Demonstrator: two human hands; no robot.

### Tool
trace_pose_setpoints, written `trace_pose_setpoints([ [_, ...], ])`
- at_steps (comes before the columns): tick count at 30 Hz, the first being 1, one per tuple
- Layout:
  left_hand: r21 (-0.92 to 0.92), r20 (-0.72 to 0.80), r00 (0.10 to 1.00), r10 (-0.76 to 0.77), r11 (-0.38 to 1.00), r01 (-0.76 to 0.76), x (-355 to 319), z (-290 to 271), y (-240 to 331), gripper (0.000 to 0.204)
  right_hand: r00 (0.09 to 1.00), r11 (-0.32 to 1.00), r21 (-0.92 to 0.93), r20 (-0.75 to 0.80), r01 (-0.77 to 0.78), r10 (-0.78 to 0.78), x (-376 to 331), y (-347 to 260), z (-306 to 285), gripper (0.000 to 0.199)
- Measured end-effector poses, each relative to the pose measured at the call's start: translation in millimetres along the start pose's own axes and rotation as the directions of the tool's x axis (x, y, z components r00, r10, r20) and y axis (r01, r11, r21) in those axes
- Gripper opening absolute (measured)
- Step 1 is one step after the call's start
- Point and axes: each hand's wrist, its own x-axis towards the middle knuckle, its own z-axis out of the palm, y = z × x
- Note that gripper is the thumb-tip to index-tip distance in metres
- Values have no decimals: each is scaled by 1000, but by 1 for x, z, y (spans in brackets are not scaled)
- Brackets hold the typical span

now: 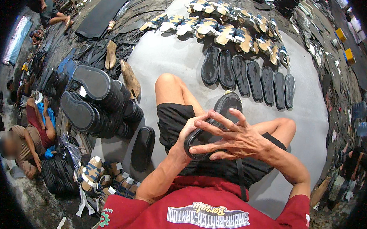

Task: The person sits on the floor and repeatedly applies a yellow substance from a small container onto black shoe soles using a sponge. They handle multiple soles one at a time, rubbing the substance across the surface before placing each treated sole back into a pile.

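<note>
Black oval rubber sandal sole [228, 104] is held over the lap, near the bent knee. It's gripped from beneath by the left hand [194, 132] & pressed flat on top by the right hand [229, 139], fingers spread. Risk, judged: sole could be slid or misaligned if pressure is uneven.

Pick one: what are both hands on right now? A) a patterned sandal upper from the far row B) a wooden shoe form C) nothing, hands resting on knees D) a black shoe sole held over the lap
D: the left hand grips the black shoe sole from its near end, while the right hand lies spread across it, over the lap.
</note>
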Motion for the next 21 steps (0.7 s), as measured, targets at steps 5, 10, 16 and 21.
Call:
trace_pose_setpoints([
  [5,81,61,986,-157,985,152,7,-2,11,41,998,966,260,-55,21,-7,-5,9,-13,57],
  [10,-282,462,885,-56,937,206,21,-46,-12,44,994,878,476,-64,-52,93,-1,10,-11,84],
  [16,-28,-27,932,362,931,-363,1,-16,-30,78,809,690,616,-141,-380,571,16,4,-25,123],
  [21,257,-73,864,498,846,-467,11,15,-5,80,753,625,640,-108,-447,649,34,-17,-31,114],
])
